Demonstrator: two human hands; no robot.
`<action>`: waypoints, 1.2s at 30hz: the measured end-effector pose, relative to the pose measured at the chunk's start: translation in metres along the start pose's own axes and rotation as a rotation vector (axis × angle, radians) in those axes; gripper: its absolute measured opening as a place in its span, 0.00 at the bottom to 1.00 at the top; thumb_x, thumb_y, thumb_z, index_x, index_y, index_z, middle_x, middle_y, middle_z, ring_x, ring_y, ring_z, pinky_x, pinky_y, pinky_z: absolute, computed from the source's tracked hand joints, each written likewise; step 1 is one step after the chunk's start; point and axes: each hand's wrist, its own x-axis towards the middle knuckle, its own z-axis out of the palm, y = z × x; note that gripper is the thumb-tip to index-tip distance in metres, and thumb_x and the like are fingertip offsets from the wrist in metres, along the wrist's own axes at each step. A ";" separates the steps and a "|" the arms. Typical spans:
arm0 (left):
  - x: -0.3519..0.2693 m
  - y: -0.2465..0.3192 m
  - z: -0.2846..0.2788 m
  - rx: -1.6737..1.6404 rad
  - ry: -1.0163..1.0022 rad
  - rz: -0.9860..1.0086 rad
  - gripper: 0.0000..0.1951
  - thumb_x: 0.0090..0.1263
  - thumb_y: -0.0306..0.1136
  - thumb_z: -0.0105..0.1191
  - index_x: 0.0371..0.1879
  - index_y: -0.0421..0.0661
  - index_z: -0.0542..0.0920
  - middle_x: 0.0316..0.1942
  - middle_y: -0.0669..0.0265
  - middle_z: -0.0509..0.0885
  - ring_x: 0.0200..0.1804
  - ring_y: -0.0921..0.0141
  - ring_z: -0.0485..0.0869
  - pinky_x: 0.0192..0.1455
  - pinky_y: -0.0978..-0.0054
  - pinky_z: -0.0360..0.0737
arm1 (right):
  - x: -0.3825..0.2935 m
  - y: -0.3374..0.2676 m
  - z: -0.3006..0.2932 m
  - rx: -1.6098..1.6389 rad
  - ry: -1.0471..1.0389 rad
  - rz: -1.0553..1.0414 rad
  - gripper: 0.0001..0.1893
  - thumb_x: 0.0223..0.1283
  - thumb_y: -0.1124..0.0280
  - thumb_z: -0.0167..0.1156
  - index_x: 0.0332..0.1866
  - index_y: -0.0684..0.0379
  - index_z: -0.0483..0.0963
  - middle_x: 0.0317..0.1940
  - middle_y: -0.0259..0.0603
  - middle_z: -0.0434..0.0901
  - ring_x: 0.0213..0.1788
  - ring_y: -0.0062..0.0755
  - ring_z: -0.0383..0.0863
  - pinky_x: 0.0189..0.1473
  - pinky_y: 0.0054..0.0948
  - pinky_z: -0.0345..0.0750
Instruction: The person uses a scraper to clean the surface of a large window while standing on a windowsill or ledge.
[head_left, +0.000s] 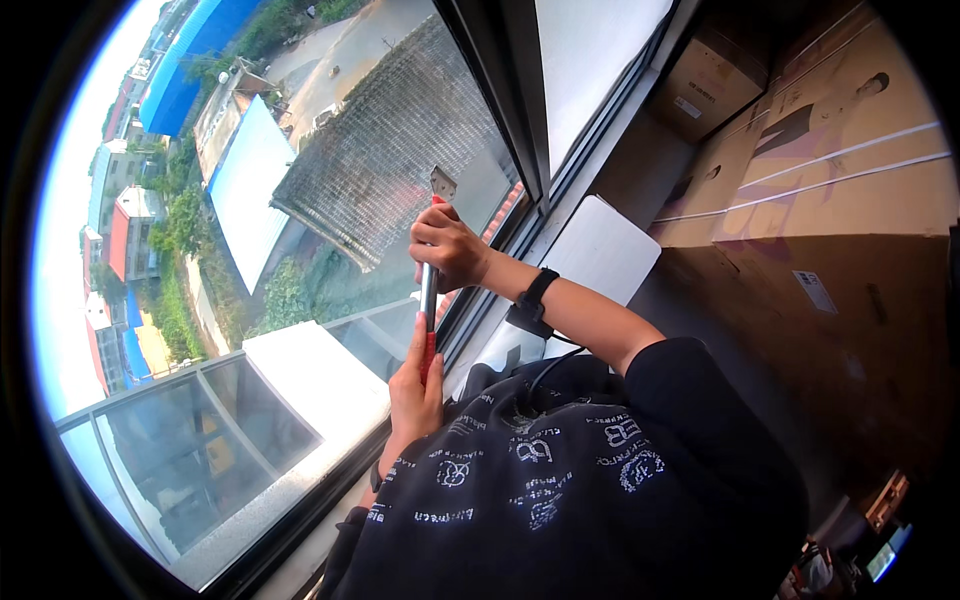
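Observation:
A long-handled scraper (428, 296) with a metal blade head, a silver shaft and red grip parts slants upward in front of a window pane (360, 247). My right hand (448, 247) is closed around its shaft just below the head. Lower down, my left hand (417, 397) holds the red grip at the handle's end, its thumb and a finger laid along it. Whether the blade touches the glass cannot be told. A black strap with a small device (534, 304) is on my right wrist, and a cable runs from near it.
A dark window frame (517, 97) and a pale sill run beside me. A white rounded panel (600, 244) lies by the sill. Large strapped cardboard boxes (825, 180) stand at the right, with another box (705, 82) behind. Roofs and greenery show outside.

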 end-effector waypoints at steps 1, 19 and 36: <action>0.010 0.003 0.002 -0.006 -0.030 -0.012 0.31 0.72 0.27 0.50 0.74 0.58 0.59 0.43 0.49 0.83 0.43 0.61 0.82 0.49 0.73 0.75 | -0.003 0.009 -0.001 -0.011 0.028 0.012 0.09 0.36 0.67 0.65 0.20 0.55 0.71 0.29 0.35 0.72 0.44 0.36 0.74 0.54 0.36 0.66; 0.036 -0.007 -0.006 0.151 -0.181 -0.019 0.32 0.72 0.28 0.50 0.75 0.57 0.57 0.47 0.49 0.83 0.44 0.54 0.84 0.49 0.65 0.78 | -0.029 0.023 0.015 -0.038 -0.107 0.158 0.09 0.31 0.72 0.65 0.24 0.56 0.75 0.35 0.36 0.74 0.49 0.36 0.71 0.62 0.38 0.62; 0.070 -0.051 0.082 0.233 -0.409 -0.251 0.24 0.68 0.40 0.55 0.59 0.42 0.71 0.35 0.42 0.82 0.39 0.44 0.82 0.41 0.53 0.78 | -0.148 0.069 -0.001 0.005 -0.853 0.334 0.10 0.37 0.65 0.68 0.27 0.56 0.81 0.35 0.36 0.76 0.49 0.37 0.72 0.54 0.37 0.67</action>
